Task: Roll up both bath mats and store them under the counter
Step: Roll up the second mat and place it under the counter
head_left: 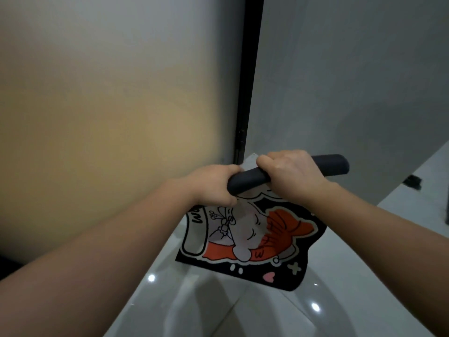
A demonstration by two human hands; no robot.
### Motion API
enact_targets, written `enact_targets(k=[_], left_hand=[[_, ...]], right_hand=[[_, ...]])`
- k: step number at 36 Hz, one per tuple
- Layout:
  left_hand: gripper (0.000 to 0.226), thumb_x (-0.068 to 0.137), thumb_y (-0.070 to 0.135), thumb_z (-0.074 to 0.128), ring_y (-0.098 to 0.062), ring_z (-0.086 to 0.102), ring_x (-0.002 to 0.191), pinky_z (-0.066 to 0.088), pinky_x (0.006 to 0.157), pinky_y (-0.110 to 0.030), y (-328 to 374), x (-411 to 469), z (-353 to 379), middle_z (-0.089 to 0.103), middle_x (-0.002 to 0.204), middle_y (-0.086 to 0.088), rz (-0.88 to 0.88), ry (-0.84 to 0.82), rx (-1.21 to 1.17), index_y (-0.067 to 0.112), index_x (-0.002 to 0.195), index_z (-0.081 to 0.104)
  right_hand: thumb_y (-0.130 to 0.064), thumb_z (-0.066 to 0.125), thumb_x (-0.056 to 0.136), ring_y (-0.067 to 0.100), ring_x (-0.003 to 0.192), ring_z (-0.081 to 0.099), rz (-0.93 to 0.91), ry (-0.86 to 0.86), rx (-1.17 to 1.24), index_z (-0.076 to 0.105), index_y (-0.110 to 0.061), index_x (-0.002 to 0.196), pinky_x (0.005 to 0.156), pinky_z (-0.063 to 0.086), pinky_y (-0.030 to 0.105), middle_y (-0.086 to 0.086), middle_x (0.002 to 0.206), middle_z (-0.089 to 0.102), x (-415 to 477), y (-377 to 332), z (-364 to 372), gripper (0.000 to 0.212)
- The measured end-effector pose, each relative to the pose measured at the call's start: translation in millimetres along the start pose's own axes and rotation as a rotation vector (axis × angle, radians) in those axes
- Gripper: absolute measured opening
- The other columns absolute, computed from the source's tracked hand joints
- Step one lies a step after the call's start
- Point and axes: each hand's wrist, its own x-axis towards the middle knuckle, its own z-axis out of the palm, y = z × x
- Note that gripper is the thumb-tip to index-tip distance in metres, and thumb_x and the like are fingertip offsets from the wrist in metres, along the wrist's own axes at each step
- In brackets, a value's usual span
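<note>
A black bath mat (pixel 252 242) with an orange and white cartoon print hangs in the air above the floor. Its top part is rolled into a dark tube (pixel 332 165) that runs from left to right. My left hand (pixel 213 186) grips the left end of the roll. My right hand (pixel 289 171) is closed over the roll near its middle. The unrolled lower part hangs loose below both hands. Only one mat is in view.
A frosted glass panel (pixel 109 105) with a black frame (pixel 247 81) stands close on the left. A grey wall (pixel 352 81) rises behind the mat. Glossy white floor tiles (pixel 218 307) lie below. A small dark object (pixel 411 181) sits on the floor at the right.
</note>
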Motion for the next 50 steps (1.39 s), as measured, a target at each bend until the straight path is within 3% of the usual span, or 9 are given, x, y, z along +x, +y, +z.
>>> enact_targets(k=[4, 10, 13, 17, 23, 29, 36, 41, 50], left_hand=[[0.028, 0.072, 0.019, 0.060, -0.026, 0.060, 0.077, 0.042, 0.058, -0.031, 4, -1, 6, 0.057, 0.080, 0.001, 0.038, 0.204, 0.240, 0.026, 0.096, 0.049], [0.031, 0.078, 0.019, 0.057, -0.027, 0.058, 0.080, 0.028, 0.056, -0.033, 18, -2, 17, 0.060, 0.098, -0.003, 0.169, 0.517, 0.598, 0.018, 0.108, 0.048], [0.030, 0.076, 0.020, 0.060, -0.026, 0.058, 0.073, 0.025, 0.055, -0.032, 23, -4, 16, 0.062, 0.093, -0.002, 0.211, 0.612, 0.643, 0.018, 0.105, 0.052], [0.043, 0.070, 0.028, 0.063, -0.025, 0.058, 0.081, 0.036, 0.059, -0.033, 20, -3, 12, 0.060, 0.097, 0.000, 0.142, 0.466, 0.561, 0.023, 0.108, 0.044], [0.109, 0.057, 0.042, 0.078, -0.023, 0.052, 0.111, 0.041, 0.080, -0.024, 11, -4, -11, 0.046, 0.136, -0.004, -0.025, 0.115, 0.114, 0.028, 0.145, 0.014], [0.038, 0.069, 0.016, 0.065, -0.012, 0.057, 0.066, 0.039, 0.050, -0.022, 9, -2, -9, 0.059, 0.076, 0.007, -0.079, 0.094, 0.046, 0.025, 0.105, 0.059], [0.027, 0.075, 0.023, 0.060, -0.026, 0.058, 0.079, 0.033, 0.059, -0.033, 13, -1, 15, 0.060, 0.088, -0.001, 0.106, 0.471, 0.524, 0.022, 0.099, 0.046], [0.030, 0.071, 0.024, 0.063, -0.026, 0.057, 0.077, 0.029, 0.058, -0.033, 19, 0, 15, 0.061, 0.089, -0.001, 0.174, 0.605, 0.529, 0.021, 0.097, 0.049], [0.062, 0.056, 0.038, 0.070, -0.013, 0.057, 0.072, 0.043, 0.057, -0.026, 3, 1, -5, 0.057, 0.085, 0.012, -0.019, 0.140, 0.175, 0.034, 0.113, 0.045]], right_hand=[[-0.029, 0.060, 0.078, 0.024, 0.075, 0.058, -0.003, -0.096, 0.029, 0.051, -0.019, 0.096, 0.055, 0.036, 0.032, 0.001, 0.086, 0.060, 3, 8, 3, 0.022], [-0.066, 0.068, 0.052, 0.018, 0.091, 0.056, 0.212, -0.572, 0.337, 0.038, -0.041, 0.124, 0.073, 0.045, 0.034, -0.009, 0.105, 0.054, 15, 26, -10, 0.082], [-0.047, 0.077, 0.058, 0.009, 0.077, 0.060, 0.253, -0.672, 0.558, 0.050, -0.040, 0.110, 0.067, 0.049, 0.029, -0.013, 0.094, 0.061, 15, 25, -11, 0.060], [-0.024, 0.066, 0.072, 0.017, 0.065, 0.055, 0.202, -0.506, 0.417, 0.045, -0.033, 0.069, 0.048, 0.033, 0.025, -0.013, 0.060, 0.049, 12, 16, -2, 0.024], [-0.022, 0.062, 0.072, 0.028, 0.069, 0.061, -0.047, -0.056, 0.019, 0.052, -0.021, 0.091, 0.051, 0.023, 0.029, 0.000, 0.076, 0.061, 7, 5, 5, 0.021], [-0.019, 0.064, 0.073, 0.026, 0.065, 0.058, -0.063, -0.006, -0.019, 0.051, -0.016, 0.091, 0.050, 0.029, 0.030, 0.004, 0.078, 0.060, 9, -3, 2, 0.022], [-0.062, 0.063, 0.057, 0.021, 0.086, 0.060, 0.144, -0.436, 0.239, 0.044, -0.035, 0.118, 0.062, 0.038, 0.031, -0.006, 0.098, 0.063, 19, 5, -6, 0.069], [-0.045, 0.069, 0.058, 0.015, 0.069, 0.060, 0.277, -0.590, 0.490, 0.056, -0.034, 0.088, 0.059, 0.048, 0.031, -0.008, 0.077, 0.064, 21, 11, -11, 0.035], [-0.023, 0.061, 0.075, 0.027, 0.064, 0.059, -0.054, 0.015, -0.014, 0.053, -0.017, 0.089, 0.051, 0.029, 0.030, 0.002, 0.075, 0.061, 3, -8, 6, 0.017]])
